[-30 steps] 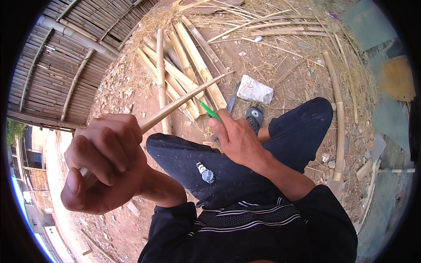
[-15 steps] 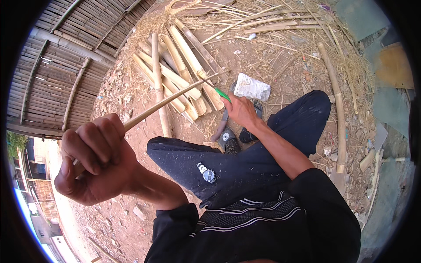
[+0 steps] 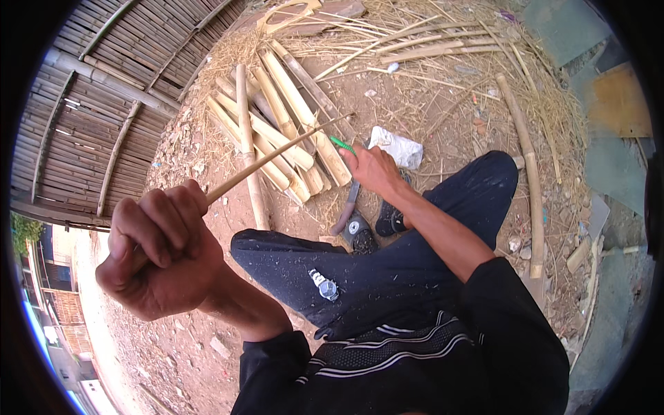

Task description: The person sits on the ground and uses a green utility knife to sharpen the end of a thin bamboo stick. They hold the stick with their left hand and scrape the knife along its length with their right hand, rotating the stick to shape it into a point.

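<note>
My left hand (image 3: 166,252) is raised at the left, fingers wrapped round a long, thin bamboo stick (image 3: 277,153). The stick slants up and away to the right, narrowing toward its far end. My right hand (image 3: 377,171) is closed on the green handle of a knife (image 3: 342,144), close to the stick's far part. Its thin blade hardly shows, and I cannot tell whether it touches the stick. Below the stick lie split bamboo pieces (image 3: 287,83). A wristwatch (image 3: 328,288) with a metal band rests on my dark trousers.
A bamboo pole (image 3: 245,117) lies across the split pieces, and another pole (image 3: 526,159) lies at the right. Near my shoes (image 3: 360,235) is a dark curved tool (image 3: 348,207). A white block-like thing (image 3: 396,146) sits beyond my feet. A bamboo wall (image 3: 104,104) stands at the left.
The stick's far end has shifted slightly left, and my left hand a little right. The knife has turned, so its blade shows far less than before.
</note>
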A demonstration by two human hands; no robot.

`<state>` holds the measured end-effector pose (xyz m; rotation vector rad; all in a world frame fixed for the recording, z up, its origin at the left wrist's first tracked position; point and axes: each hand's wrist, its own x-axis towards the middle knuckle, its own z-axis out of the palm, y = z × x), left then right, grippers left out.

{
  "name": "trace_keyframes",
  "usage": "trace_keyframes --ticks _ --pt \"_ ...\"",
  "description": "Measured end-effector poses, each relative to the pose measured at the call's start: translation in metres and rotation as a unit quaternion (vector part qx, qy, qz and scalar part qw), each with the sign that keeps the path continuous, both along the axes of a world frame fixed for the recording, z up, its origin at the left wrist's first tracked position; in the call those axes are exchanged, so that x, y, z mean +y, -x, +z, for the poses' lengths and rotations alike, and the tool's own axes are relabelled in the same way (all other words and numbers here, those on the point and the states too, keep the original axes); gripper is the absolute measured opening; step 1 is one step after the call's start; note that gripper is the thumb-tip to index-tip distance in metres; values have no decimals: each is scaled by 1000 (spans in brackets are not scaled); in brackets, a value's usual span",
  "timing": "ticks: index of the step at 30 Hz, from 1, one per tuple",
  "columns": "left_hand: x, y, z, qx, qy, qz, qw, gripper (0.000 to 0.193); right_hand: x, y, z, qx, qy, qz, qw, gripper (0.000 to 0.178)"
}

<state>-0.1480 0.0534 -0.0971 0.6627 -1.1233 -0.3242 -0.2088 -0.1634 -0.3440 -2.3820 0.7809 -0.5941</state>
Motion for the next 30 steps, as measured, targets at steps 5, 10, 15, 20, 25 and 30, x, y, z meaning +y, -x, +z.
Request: trace_keyframes --ticks 5,10,15,20,25,30 --pt "10 -15 -4 -3 35 21 999 33 9 10 17 42 -597 144 788 57" --pt "30 -7 33 13 3 -21 1000 33 45 39 35 -71 -420 149 893 50" --pt "27 -2 32 34 11 28 999 33 77 49 54 -123 -136 151 971 30" --pt "26 -9 32 37 11 33 999 33 66 48 30 -62 -148 56 985 31" --pt "24 -4 34 38 5 42 998 33 82 36 53 -160 -43 83 983 32" --pt "18 -8 33 41 12 74 996 34 48 21 31 26 -54 12 998 32"
